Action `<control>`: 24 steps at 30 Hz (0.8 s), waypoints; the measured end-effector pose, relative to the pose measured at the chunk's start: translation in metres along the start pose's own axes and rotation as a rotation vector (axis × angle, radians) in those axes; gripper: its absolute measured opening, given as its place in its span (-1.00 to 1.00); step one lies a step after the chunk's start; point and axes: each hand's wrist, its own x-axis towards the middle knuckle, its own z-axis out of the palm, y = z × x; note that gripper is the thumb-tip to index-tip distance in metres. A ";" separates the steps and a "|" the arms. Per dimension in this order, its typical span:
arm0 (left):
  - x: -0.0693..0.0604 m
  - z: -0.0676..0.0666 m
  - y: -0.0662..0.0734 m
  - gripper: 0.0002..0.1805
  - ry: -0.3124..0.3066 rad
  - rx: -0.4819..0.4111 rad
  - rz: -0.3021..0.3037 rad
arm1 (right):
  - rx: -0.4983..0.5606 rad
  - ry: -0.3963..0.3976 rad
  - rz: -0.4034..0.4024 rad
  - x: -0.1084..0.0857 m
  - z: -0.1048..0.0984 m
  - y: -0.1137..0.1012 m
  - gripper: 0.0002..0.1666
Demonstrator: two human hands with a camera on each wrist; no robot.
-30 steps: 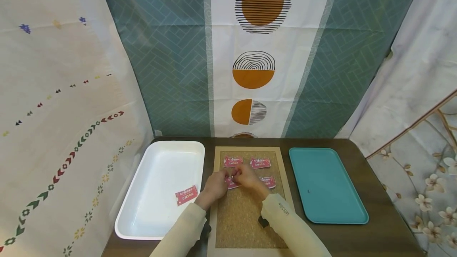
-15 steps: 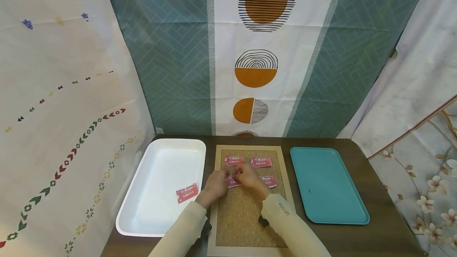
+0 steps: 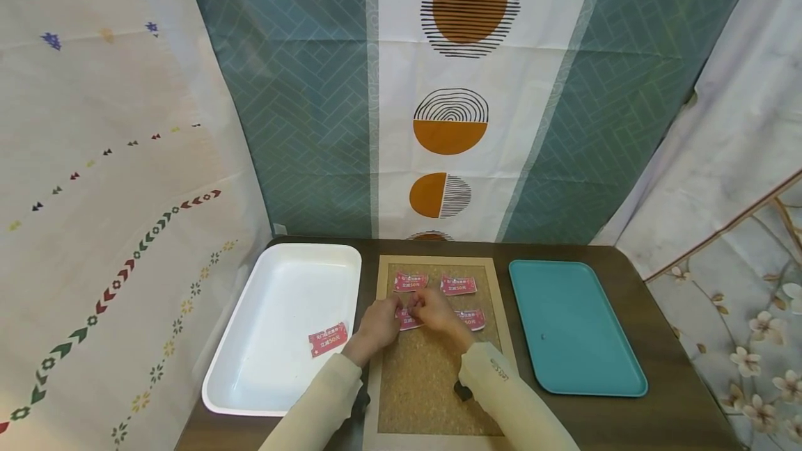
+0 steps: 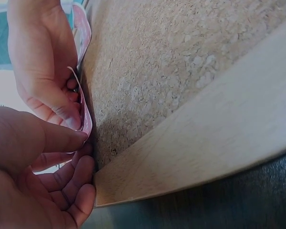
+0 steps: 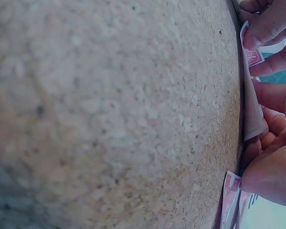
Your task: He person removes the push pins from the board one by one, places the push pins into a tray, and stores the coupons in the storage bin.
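Note:
Both hands meet over a pink coupon (image 3: 409, 319) in the lower left of a group on the cork board (image 3: 432, 381). My left hand (image 3: 379, 322) pinches the coupon's left end; in the left wrist view its thumb lies against the pink paper (image 4: 86, 117). My right hand (image 3: 436, 310) has curled fingers on the same coupon, beside the left fingertips. From the right wrist view, the coupon (image 5: 252, 112) stands slightly off the cork between the hands. Whether a small pin is between the fingers, I cannot tell.
Three other coupons are on the board: upper left (image 3: 410, 282), upper right (image 3: 458, 285) and lower right (image 3: 473, 319), partly covered. A white tray (image 3: 276, 326) at the left holds one coupon (image 3: 328, 339). A teal tray (image 3: 576, 326) lies at the right.
The head view has shifted slightly. Both hands stay at the same coupon with only small finger movement; a bright glint between them one second ago no longer shows.

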 end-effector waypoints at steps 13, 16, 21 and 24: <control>0.001 0.001 -0.001 -0.78 0.000 0.011 -0.007 | -0.014 0.003 -0.038 0.000 0.001 0.003 -0.90; 0.001 0.002 -0.003 -0.78 -0.001 0.011 -0.011 | 0.005 -0.002 -0.031 0.000 0.001 0.004 -0.89; 0.001 0.002 -0.003 -0.77 0.001 0.014 -0.005 | 0.043 0.000 -0.027 -0.003 -0.001 0.002 -0.89; 0.000 0.001 -0.002 -0.77 -0.002 0.011 -0.007 | 0.035 0.001 -0.034 -0.004 -0.001 0.000 -0.91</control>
